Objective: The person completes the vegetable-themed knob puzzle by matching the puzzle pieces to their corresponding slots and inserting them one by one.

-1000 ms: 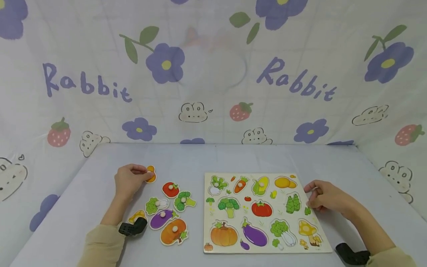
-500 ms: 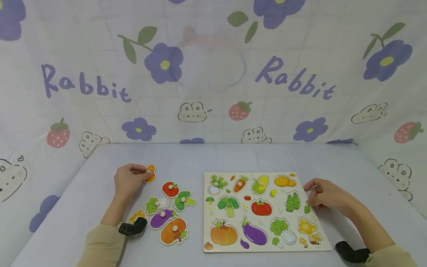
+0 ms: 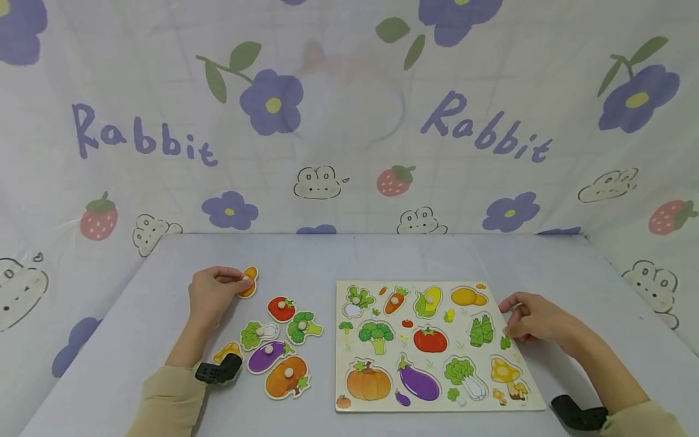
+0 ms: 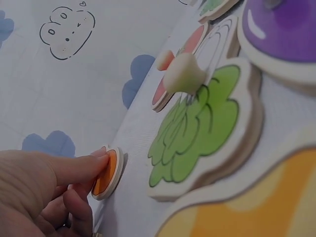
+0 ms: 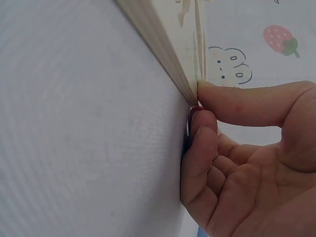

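Note:
In the head view, my left hand (image 3: 212, 296) pinches the small orange-yellow potato puzzle piece (image 3: 251, 283) at the table's left side. The left wrist view shows thumb and fingers at this piece (image 4: 112, 174), low over the white table; its knob is covered. At the other side, my right hand (image 3: 537, 321) grips the right edge of the wooden vegetable puzzle board (image 3: 349, 357). Seen from the right wrist, the thumb (image 5: 247, 103) lies on the board's top edge and a fingertip is beneath it. Radish, carrot and corn pieces with knobs sit in the board's back row.
Loose knobbed pieces lie between left arm and board: tomato (image 3: 281, 309), broccoli (image 3: 302, 328), cabbage (image 3: 253, 334), eggplant (image 3: 266, 358), pumpkin (image 3: 283, 377) and a yellow mushroom (image 3: 226, 351), partly behind the black wrist device (image 3: 218, 370). A printed curtain (image 3: 349, 121) hangs behind the table.

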`<state>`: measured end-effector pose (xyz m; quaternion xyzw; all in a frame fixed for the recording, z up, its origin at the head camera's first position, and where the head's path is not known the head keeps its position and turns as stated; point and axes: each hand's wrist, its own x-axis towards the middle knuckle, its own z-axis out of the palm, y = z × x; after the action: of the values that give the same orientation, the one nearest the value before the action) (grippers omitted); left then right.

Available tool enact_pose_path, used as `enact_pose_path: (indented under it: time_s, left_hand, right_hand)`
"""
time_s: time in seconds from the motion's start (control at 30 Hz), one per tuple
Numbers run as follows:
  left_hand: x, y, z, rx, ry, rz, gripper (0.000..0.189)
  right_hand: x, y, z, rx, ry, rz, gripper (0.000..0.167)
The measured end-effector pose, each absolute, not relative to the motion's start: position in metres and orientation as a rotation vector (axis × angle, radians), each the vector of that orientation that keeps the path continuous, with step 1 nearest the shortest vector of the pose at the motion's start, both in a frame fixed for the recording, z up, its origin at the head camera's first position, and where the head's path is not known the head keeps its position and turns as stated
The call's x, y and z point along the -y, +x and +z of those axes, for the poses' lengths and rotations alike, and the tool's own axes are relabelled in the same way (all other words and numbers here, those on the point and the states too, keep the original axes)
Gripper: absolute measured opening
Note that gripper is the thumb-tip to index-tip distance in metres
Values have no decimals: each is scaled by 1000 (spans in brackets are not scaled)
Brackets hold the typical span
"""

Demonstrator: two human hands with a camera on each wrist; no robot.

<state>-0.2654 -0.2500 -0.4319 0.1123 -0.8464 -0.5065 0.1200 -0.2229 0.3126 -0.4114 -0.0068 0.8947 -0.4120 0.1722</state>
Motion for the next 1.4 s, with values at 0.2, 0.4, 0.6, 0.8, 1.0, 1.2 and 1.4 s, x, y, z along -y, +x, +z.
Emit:
enact_pose_path:
  time_s: [0.2,0.4,0.6,0.8,1.0,1.2,1.4]
  left_hand:
    - [255,-269,-433,2472,330,-1473,27]
    - [258,-270,-432,2479,359,-1477,30]
    - [256,-268,-430,2473,344,-1501,31]
    - [253,-269,-429,2450,334,-1563,33]
    - [249,-269,-424,2424,290,-1622,35]
    - [243,-268,-417,2415,237,-1650,33]
    - [229,-267,-411,2441,170,-1657,32]
  right_hand:
    - [-313,-225,-410,-2542,-22,-1158,45]
    - [-314,-227,-412,-2541,-34,-1170,45]
    - [-315,-225,-415,-2533,-21,-1183,46]
    - [-315,-224,-416,-2532,-6,-1186,46]
    - [-314,-223,-415,-2537,-10,-1189,45]
    - [-313,-222,-414,-2544,-17,-1184,44]
    - [-313,-221,-413,-2545,-15,-1180,45]
